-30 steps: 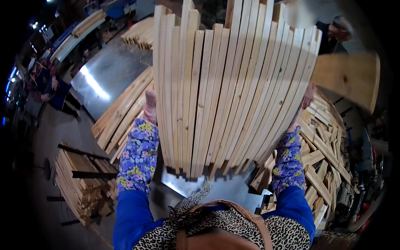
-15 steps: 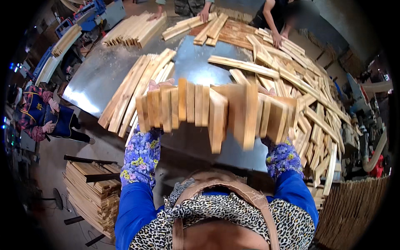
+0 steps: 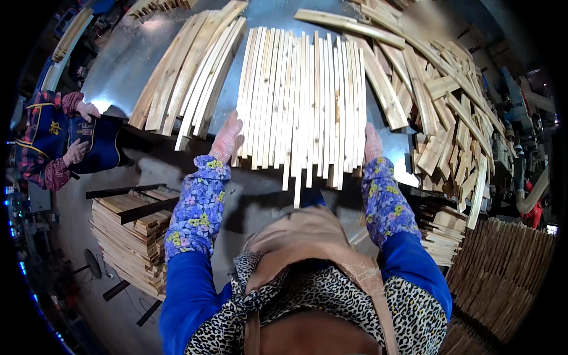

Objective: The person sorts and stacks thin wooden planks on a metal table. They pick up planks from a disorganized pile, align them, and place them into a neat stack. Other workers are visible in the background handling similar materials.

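Flanking the wood slat row (image 3: 288, 100) w/ my L hand (image 3: 226, 137) & R hand (image 3: 373, 144), each grip flat, fingers straight at its sides, prob. to keep it tight. Row's on metal table (image 3: 133, 59); planks (image 3: 168, 74) L of it, jumbled boards (image 3: 442, 87) R.

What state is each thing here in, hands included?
Left hand: open, at the strips' left edge
Right hand: open, at their right edge
Wood strips: side by side, near ends uneven
Boards on the left: lying slanted, roughly alongside each other
Boards on the right: jumbled, crisscrossed
Lower-left stack: piled in layers, ends uneven
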Demonstrator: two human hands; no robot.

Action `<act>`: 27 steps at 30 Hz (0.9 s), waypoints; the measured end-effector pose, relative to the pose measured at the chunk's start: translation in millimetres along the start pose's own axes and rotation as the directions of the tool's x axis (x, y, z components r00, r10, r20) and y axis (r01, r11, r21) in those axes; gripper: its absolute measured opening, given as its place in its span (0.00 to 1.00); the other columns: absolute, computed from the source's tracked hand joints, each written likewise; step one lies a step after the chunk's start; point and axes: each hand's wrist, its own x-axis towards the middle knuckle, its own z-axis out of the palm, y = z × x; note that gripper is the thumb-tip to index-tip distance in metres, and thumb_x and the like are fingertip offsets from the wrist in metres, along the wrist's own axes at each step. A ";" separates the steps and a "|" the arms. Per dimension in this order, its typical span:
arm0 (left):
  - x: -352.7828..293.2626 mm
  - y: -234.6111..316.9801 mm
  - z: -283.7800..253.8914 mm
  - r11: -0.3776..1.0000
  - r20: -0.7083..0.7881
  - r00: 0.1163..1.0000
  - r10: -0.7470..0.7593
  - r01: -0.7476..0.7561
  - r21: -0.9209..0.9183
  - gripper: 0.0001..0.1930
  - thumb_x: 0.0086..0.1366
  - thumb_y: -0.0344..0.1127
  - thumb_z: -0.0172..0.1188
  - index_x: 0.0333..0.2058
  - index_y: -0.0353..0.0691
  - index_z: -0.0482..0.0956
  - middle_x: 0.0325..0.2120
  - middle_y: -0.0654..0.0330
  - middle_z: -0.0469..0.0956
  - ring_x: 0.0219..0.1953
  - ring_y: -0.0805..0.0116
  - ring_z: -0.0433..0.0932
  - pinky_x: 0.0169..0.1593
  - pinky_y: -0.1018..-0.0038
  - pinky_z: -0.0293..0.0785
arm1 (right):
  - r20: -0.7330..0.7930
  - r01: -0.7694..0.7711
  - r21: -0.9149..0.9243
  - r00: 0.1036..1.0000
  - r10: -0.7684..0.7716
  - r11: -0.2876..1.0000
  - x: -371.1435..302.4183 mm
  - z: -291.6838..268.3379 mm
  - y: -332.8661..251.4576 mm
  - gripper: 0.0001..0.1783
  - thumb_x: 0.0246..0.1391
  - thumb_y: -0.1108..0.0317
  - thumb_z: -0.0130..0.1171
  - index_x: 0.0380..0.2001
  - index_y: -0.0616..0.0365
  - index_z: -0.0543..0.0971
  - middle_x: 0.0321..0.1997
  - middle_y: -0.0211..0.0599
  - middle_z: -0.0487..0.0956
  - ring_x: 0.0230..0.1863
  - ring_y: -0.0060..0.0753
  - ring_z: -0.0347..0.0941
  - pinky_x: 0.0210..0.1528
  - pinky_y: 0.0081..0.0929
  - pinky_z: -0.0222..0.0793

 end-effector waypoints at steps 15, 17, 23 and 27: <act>55.1 24.6 -25.2 0.587 -0.076 0.945 0.319 -0.134 0.799 0.40 0.72 0.25 0.62 0.79 0.32 0.58 0.80 0.46 0.59 0.82 0.54 0.57 0.83 0.60 0.51 | 0.162 -0.089 0.184 0.985 0.060 0.979 40.5 87.1 -23.8 0.42 0.74 0.54 0.58 0.83 0.55 0.58 0.79 0.49 0.70 0.75 0.47 0.71 0.75 0.45 0.72; 67.5 36.5 -19.2 0.993 -0.278 0.959 0.050 -0.078 -0.091 0.41 0.76 0.43 0.64 0.80 0.35 0.57 0.82 0.51 0.56 0.84 0.58 0.51 0.83 0.53 0.50 | 0.131 -0.095 0.136 0.988 0.077 0.986 55.3 102.4 -26.0 0.45 0.73 0.55 0.60 0.84 0.54 0.55 0.79 0.50 0.69 0.76 0.48 0.69 0.76 0.45 0.71; 110.3 32.3 -45.8 0.994 -0.322 0.947 0.018 0.018 0.109 0.34 0.79 0.42 0.63 0.77 0.36 0.65 0.75 0.63 0.67 0.74 0.64 0.65 0.75 0.62 0.62 | 0.220 -0.145 0.196 0.970 0.101 0.970 77.3 135.0 -21.8 0.55 0.69 0.59 0.67 0.86 0.54 0.45 0.79 0.52 0.68 0.77 0.48 0.68 0.77 0.46 0.69; 132.9 23.5 -48.6 0.990 -0.354 0.934 0.041 0.009 0.138 0.33 0.79 0.44 0.61 0.76 0.36 0.67 0.72 0.60 0.69 0.72 0.62 0.67 0.74 0.62 0.64 | 0.164 -0.041 0.040 0.986 0.034 0.998 112.3 120.7 34.2 0.57 0.68 0.54 0.69 0.85 0.61 0.45 0.81 0.55 0.65 0.79 0.49 0.63 0.81 0.43 0.61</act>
